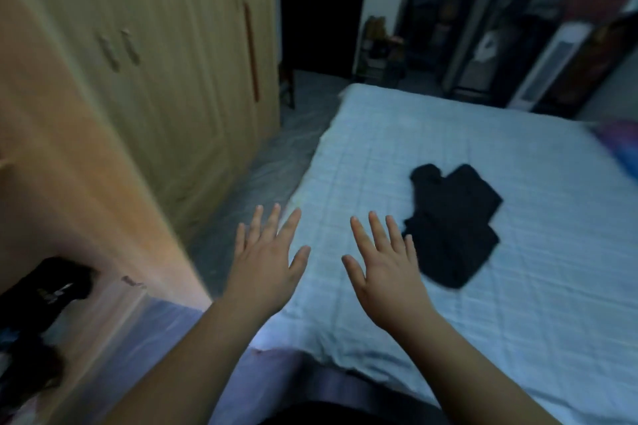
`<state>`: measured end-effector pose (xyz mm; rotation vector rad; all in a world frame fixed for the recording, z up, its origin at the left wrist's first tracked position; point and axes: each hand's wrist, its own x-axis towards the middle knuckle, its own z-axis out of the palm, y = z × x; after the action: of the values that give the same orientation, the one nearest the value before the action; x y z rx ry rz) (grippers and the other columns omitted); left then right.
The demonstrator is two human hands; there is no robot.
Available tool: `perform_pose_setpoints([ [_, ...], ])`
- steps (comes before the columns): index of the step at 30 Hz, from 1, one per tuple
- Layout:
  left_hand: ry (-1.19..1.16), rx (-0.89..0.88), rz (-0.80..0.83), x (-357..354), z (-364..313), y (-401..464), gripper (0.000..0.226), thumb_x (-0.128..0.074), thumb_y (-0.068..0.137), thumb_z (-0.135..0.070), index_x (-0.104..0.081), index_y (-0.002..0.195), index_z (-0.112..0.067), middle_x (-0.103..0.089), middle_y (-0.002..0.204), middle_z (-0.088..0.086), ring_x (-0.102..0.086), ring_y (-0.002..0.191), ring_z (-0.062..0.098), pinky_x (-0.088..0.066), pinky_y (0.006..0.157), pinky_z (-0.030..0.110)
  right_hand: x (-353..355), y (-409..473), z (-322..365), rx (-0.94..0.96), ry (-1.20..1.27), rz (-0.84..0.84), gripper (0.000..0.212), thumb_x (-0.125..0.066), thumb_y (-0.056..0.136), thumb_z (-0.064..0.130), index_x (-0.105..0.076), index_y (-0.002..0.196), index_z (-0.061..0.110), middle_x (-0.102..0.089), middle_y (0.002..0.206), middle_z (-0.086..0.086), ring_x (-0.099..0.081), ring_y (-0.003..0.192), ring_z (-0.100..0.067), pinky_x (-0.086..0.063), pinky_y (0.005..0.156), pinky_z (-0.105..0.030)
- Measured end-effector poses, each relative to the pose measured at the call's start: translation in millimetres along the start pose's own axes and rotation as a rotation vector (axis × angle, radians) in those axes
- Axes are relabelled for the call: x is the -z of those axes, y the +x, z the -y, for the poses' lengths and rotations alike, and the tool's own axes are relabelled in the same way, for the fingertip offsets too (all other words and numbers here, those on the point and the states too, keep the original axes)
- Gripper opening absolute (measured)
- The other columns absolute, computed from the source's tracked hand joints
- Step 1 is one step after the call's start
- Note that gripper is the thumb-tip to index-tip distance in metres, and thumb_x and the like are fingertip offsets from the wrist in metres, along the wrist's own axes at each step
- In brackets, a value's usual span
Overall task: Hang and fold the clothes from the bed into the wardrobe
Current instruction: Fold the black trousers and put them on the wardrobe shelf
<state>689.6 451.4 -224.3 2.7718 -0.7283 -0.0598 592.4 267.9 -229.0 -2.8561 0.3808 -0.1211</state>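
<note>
Lying on bed [518,183]: black garment [452,228], just right of right hand [386,272] | left hand [266,266]: both spread wide, holding nothing | blurring: wardrobe [155,62] interior

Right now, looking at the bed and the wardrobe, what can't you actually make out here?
Head view only:
- Black garment on the bed: too dark to tell what kind.
- Wardrobe far doors closed, so the inside is hidden.
- Dark clothes behind the open door: cut off by the left edge, blurred.
- Far shelves: motion blur hides the contents.
- Left hand and right hand: open, empty.
</note>
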Motion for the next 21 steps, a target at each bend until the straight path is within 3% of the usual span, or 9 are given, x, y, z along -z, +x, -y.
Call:
perform_pose_setpoints([
  [5,-0.022,-0.159,0.08,-52,-130,24,0.067,-0.015,0.095,-0.063,0.001,0.156,-0.04,0.003,0.167,-0.002,0.015,0.152,0.022,0.003,0.123,0.049,33,-38,-131,-0.171,-0.048,-0.005,0.074,0.0,0.089,0.066,0.001,0.158,0.038,0.007,0.167,0.004,0.015,0.152,-0.02,0.002,0.123,-0.05],
  [9,0.0,-0.249,0.089,-74,-193,48,0.077,0.0,0.084,-0.067,0.0,0.156,-0.038,-0.002,0.167,0.0,0.008,0.153,0.024,-0.002,0.123,0.049,45,-59,-198,-0.257,-0.025,0.01,0.075,0.002,0.088,0.066,0.001,0.158,0.038,0.006,0.167,0.004,0.014,0.153,-0.021,0.002,0.124,-0.048],
  [17,-0.033,-0.33,0.16,-113,-255,98,0.079,-0.002,0.084,-0.068,-0.005,0.156,-0.037,-0.008,0.166,0.003,0.002,0.153,0.027,-0.007,0.122,0.049,38,-54,-269,-0.356,0.043,0.027,0.073,0.0,0.09,0.064,0.0,0.158,0.037,0.004,0.167,0.001,0.01,0.153,-0.022,-0.001,0.123,-0.048],
  [21,-0.071,-0.294,0.194,-136,-264,145,0.065,-0.026,0.098,-0.057,-0.004,0.156,-0.036,-0.007,0.166,0.003,0.004,0.153,0.027,-0.006,0.123,0.048,29,-28,-302,-0.391,0.025,0.053,0.072,0.0,0.09,0.064,0.002,0.158,0.038,0.006,0.167,0.002,0.009,0.153,-0.022,-0.001,0.123,-0.045],
])
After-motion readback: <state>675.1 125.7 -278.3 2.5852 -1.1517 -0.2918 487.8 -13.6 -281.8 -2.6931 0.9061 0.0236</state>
